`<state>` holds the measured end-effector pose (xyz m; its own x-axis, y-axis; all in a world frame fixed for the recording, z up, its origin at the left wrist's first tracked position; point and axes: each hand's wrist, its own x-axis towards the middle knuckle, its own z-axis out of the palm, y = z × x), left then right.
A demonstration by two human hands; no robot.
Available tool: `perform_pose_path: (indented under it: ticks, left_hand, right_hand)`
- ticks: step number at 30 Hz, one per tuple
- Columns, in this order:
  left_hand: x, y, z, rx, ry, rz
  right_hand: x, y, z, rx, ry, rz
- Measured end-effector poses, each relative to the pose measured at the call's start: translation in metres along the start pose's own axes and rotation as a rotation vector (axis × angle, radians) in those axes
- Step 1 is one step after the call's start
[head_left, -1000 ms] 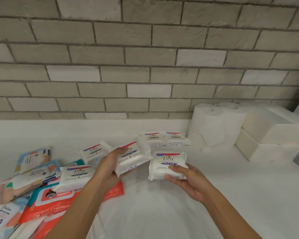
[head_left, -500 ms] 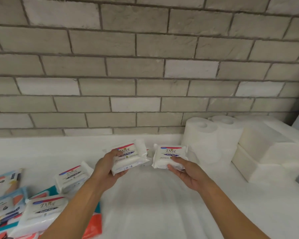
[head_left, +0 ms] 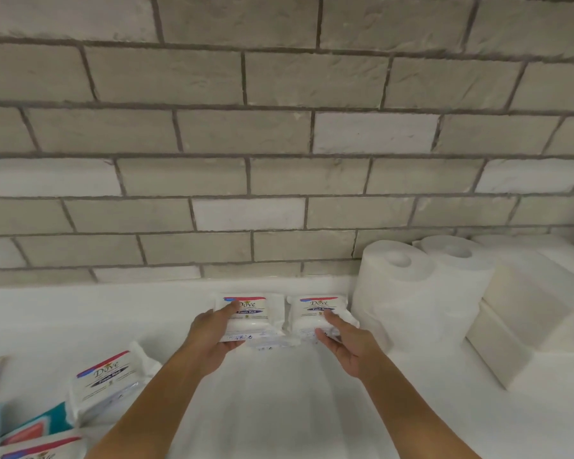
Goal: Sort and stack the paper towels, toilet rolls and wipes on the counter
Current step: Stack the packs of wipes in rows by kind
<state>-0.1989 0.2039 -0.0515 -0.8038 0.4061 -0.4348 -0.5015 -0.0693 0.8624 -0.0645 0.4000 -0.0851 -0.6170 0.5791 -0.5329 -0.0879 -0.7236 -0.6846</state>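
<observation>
L hand [head_left: 212, 336] grips L wipes pack [head_left: 260, 314], R hand [head_left: 348, 342] R pack [head_left: 310, 314]

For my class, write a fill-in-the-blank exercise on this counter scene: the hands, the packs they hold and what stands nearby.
1. The left hand and the right hand each hold one pack of ____.
2. The brand word printed on the left pack and the right pack is ____.
3. The toilet rolls stand upright to the ____ of the right pack.
4. The wall behind the counter is built of ____.

Missing words: wipes; Dove; right; bricks.
</observation>
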Motion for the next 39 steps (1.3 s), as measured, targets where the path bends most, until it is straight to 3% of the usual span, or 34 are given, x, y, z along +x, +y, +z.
perform_pose_path:
  ticks: [8, 14, 22, 27, 35, 39]
  left_hand:
    - [0.038, -0.02, 0.022, 0.064, 0.096, 0.051]
    - [0.046, -0.04, 0.037, 0.354, 0.283, 0.194]
    - [0.044, -0.059, 0.041, 0.798, 0.429, 0.233]
    - [0.045, -0.062, 0.047, 0.606, 0.32, 0.292]
    - [0.041, -0.06, 0.059, 0.562, 0.364, 0.249]
    - [0.04, -0.061, 0.055, 0.519, 0.305, 0.244]
  right_hand:
    - [0.015, 0.002, -0.003, -0.048, 0.119, -0.136]
    - [0.012, 0.009, -0.007, -0.106, 0.263, -0.119]
    - [0.008, 0.01, -0.006, -0.098, 0.19, -0.067]
    - [0.009, 0.011, -0.005, -0.067, 0.161, -0.072]
    - [0.005, 0.01, -0.009, -0.137, 0.121, -0.058]
    - [-0.002, 0.009, -0.015, -0.239, 0.081, -0.048]
